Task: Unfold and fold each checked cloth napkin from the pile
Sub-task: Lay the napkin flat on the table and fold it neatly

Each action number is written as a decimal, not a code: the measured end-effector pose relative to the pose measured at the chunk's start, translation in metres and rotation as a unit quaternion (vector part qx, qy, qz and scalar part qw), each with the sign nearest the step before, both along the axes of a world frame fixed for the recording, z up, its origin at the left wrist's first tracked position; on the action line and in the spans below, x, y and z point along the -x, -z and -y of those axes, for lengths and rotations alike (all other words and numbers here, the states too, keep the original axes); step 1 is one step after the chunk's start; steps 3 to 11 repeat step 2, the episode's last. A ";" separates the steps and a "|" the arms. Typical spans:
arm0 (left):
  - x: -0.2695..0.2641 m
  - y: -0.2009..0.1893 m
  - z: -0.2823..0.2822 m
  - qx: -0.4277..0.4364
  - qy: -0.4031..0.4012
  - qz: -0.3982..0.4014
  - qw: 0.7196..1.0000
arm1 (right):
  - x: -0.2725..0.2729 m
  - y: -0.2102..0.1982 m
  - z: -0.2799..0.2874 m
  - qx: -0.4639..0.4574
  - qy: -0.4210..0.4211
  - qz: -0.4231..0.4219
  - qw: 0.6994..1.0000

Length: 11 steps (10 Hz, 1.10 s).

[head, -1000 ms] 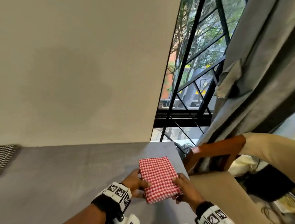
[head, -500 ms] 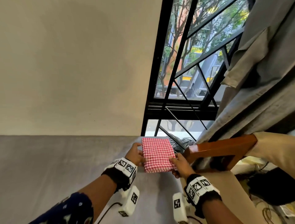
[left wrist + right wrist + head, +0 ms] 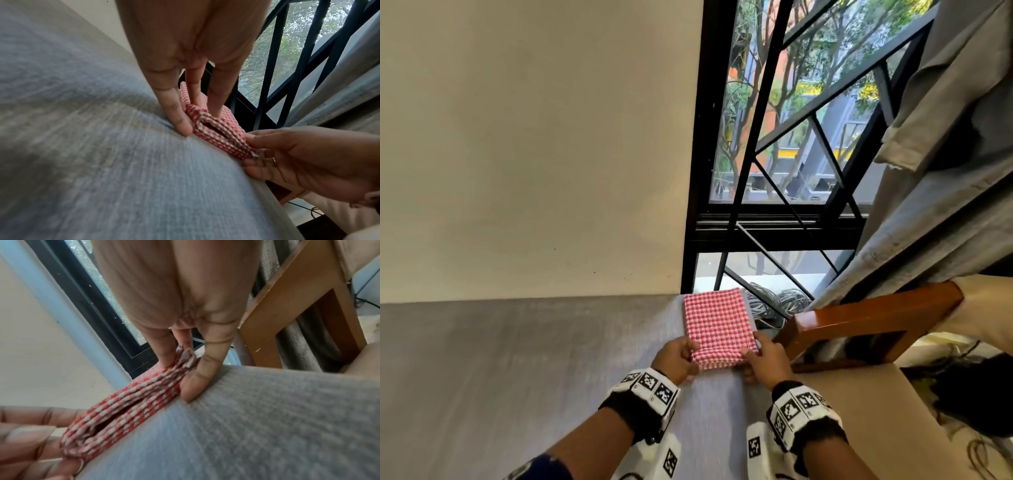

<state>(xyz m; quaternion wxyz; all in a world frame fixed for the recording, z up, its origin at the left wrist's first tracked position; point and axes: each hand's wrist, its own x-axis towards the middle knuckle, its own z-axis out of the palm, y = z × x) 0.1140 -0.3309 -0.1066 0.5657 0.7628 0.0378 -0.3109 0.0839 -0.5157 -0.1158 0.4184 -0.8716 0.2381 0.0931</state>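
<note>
A folded red-and-white checked napkin point(image 3: 717, 325) lies flat at the far right corner of the grey table point(image 3: 517, 377), its far edge near the window. My left hand point(image 3: 693, 351) pinches the napkin's near left corner, fingers on top and thumb point(image 3: 180, 125) against the stacked layers. My right hand point(image 3: 751, 354) pinches the near right corner in the same way, thumb point(image 3: 193, 386) on the tabletop beside the edge. Both wrist views show the napkin's near edge point(image 3: 218, 129) point(image 3: 127, 402) as several layers with a small gap between them.
A wooden chair back point(image 3: 876, 318) with beige cushions stands just right of the table edge. Behind it hangs a grey curtain point(image 3: 928, 171). A black window grille point(image 3: 791, 137) and coiled cables point(image 3: 774, 301) lie beyond the table's far corner. A beige wall backs the table.
Both hands have pushed the folded napkin away from me to the table's far right corner. They have slid from its sides to its near corners.
</note>
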 end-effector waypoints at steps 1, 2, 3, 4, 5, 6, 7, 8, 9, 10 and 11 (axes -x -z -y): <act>0.007 -0.006 -0.005 -0.005 0.034 0.011 0.999 | 0.001 0.021 0.002 -0.093 0.077 0.002 0.993; 0.021 -0.009 -0.019 -0.043 0.040 0.026 0.998 | 0.004 0.046 0.002 -0.117 0.167 0.005 0.979; 0.021 -0.009 -0.019 -0.043 0.040 0.026 0.998 | 0.004 0.046 0.002 -0.117 0.167 0.005 0.979; 0.021 -0.009 -0.019 -0.043 0.040 0.026 0.998 | 0.004 0.046 0.002 -0.117 0.167 0.005 0.979; 0.021 -0.009 -0.019 -0.043 0.040 0.026 0.998 | 0.004 0.046 0.002 -0.117 0.167 0.005 0.979; 0.021 -0.009 -0.019 -0.043 0.040 0.026 0.998 | 0.004 0.046 0.002 -0.117 0.167 0.005 0.979; 0.021 -0.009 -0.019 -0.043 0.040 0.026 0.998 | 0.004 0.046 0.002 -0.117 0.167 0.005 0.979; 0.021 -0.009 -0.019 -0.043 0.040 0.026 0.998 | 0.004 0.046 0.002 -0.117 0.167 0.005 0.979; 0.021 -0.009 -0.019 -0.043 0.040 0.026 0.998 | 0.004 0.046 0.002 -0.117 0.167 0.005 0.979; 0.021 -0.009 -0.019 -0.043 0.040 0.026 0.998 | 0.004 0.046 0.002 -0.117 0.167 0.005 0.979; 0.021 -0.009 -0.019 -0.043 0.040 0.026 0.998 | 0.004 0.046 0.002 -0.117 0.167 0.005 0.979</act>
